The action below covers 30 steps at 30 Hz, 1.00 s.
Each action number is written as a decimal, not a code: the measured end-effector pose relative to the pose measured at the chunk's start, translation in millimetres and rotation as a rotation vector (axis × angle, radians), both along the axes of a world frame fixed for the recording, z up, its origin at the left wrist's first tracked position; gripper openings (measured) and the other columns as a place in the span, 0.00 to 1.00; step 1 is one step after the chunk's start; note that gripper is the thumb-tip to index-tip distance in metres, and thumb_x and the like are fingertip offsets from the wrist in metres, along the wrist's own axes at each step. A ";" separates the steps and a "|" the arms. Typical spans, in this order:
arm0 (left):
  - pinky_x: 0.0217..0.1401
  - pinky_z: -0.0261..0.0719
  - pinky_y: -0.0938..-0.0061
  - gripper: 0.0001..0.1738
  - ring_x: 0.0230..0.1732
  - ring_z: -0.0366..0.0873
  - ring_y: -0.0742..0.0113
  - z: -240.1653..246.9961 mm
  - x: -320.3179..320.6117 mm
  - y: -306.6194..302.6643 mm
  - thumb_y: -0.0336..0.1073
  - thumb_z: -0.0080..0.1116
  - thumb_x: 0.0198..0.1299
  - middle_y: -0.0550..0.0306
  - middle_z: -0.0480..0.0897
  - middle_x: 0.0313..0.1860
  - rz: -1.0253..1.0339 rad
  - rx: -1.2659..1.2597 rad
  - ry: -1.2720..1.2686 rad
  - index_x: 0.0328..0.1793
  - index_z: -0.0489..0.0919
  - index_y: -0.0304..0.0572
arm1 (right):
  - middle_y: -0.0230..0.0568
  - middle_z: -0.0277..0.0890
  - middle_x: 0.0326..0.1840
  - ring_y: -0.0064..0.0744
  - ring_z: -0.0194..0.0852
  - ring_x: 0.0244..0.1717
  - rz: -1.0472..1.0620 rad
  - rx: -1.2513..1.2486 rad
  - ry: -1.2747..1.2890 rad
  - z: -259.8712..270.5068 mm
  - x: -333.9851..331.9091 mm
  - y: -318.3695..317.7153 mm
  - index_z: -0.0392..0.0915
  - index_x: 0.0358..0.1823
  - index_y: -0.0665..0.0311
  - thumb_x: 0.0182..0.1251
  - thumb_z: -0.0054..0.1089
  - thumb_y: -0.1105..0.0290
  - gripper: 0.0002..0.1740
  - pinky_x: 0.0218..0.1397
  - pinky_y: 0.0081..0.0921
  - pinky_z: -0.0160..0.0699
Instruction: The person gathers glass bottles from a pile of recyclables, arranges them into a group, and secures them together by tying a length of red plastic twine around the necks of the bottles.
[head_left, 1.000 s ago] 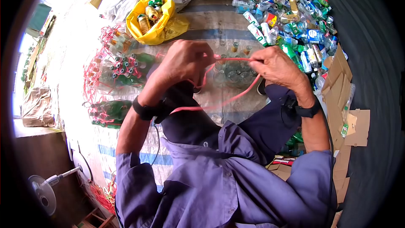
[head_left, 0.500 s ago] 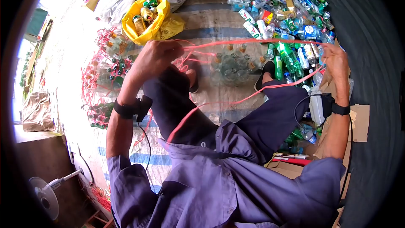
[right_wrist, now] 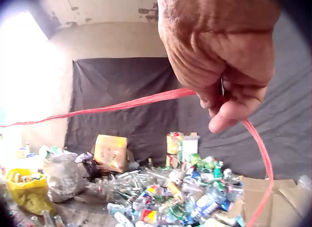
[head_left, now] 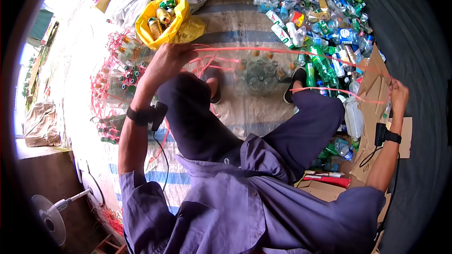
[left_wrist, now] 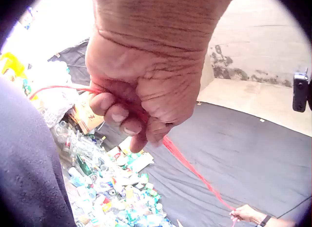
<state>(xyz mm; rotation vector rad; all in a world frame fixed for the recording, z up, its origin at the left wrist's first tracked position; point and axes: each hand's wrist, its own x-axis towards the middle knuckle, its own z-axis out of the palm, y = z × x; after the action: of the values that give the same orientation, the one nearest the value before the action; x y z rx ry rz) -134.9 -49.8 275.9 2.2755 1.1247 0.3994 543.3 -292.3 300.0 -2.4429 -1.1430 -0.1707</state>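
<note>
A pink plastic twine (head_left: 263, 50) runs stretched across the front of the body from one hand to the other. At its left end my left hand (head_left: 172, 61) holds it; in the left wrist view the curled fingers (left_wrist: 117, 115) close round the strand. Far out to the right, my right hand (head_left: 399, 96) pinches the twine between thumb and fingers, and a tail hangs below it in the right wrist view. Between the feet stands a group of clear glass bottles (head_left: 258, 83), with loose pink loops beside it on the left.
Bundles of bottles tied in pink twine (head_left: 110, 82) stand at the left. Behind them sits a yellow bag (head_left: 176, 30) of cans. A heap of plastic bottles and cans (head_left: 325, 33) spreads at the back right, with cardboard (head_left: 372, 94) along its edge.
My hands were close together over the glass bottles, then spread apart. My right hand has swept far right, drawing the twine out long; my left moved a little left.
</note>
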 end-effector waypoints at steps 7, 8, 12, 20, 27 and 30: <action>0.42 0.78 0.67 0.12 0.34 0.82 0.53 -9.6 -18.4 3.4 0.36 0.58 0.64 0.46 0.82 0.30 0.047 0.047 -0.051 0.44 0.83 0.34 | 0.54 0.83 0.28 0.44 0.84 0.26 -0.134 -0.315 -0.214 -104.7 87.3 -65.8 0.83 0.49 0.70 0.67 0.49 0.71 0.17 0.31 0.38 0.79; 0.40 0.77 0.69 0.13 0.32 0.78 0.62 -9.9 -18.1 2.6 0.38 0.58 0.66 0.50 0.81 0.28 0.064 0.038 -0.067 0.43 0.83 0.34 | 0.56 0.83 0.30 0.51 0.84 0.29 -0.165 -0.312 0.022 -98.6 49.2 -60.0 0.83 0.49 0.69 0.66 0.50 0.71 0.17 0.35 0.42 0.79; 0.39 0.77 0.72 0.11 0.31 0.77 0.73 -16.5 -3.1 1.7 0.37 0.59 0.68 0.54 0.82 0.28 -0.135 0.232 -0.151 0.43 0.84 0.35 | 0.57 0.84 0.39 0.38 0.82 0.25 -0.021 -0.430 0.284 -78.9 -40.9 -30.4 0.79 0.57 0.71 0.63 0.49 0.76 0.22 0.30 0.32 0.81; 0.36 0.79 0.57 0.07 0.33 0.82 0.45 -42.0 75.6 -18.5 0.38 0.60 0.61 0.48 0.83 0.29 -0.345 0.196 -0.095 0.38 0.83 0.44 | 0.50 0.82 0.54 0.27 0.85 0.41 0.651 -0.070 0.694 -30.9 -281.7 79.1 0.73 0.64 0.71 0.68 0.63 0.70 0.25 0.43 0.25 0.80; 0.35 0.79 0.60 0.07 0.32 0.83 0.47 -54.1 90.5 -40.6 0.37 0.61 0.62 0.48 0.84 0.29 -0.424 0.169 -0.066 0.39 0.83 0.43 | 0.50 0.84 0.40 0.49 0.85 0.37 1.185 -0.126 0.568 -87.9 -371.4 120.8 0.78 0.55 0.69 0.64 0.64 0.73 0.19 0.42 0.34 0.83; 0.35 0.80 0.60 0.06 0.32 0.83 0.47 -53.4 71.7 -31.9 0.36 0.62 0.60 0.48 0.84 0.29 -0.368 0.155 0.002 0.39 0.83 0.43 | 0.53 0.84 0.37 0.53 0.84 0.38 1.347 -0.042 0.122 -103.2 -339.9 122.7 0.82 0.44 0.71 0.64 0.61 0.74 0.10 0.42 0.36 0.83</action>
<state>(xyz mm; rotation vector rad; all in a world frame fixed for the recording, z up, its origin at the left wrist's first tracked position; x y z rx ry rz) -63.2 -81.7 222.4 2.5514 0.6718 0.3457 203.4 -169.6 196.8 -1.2163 -2.3875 0.4033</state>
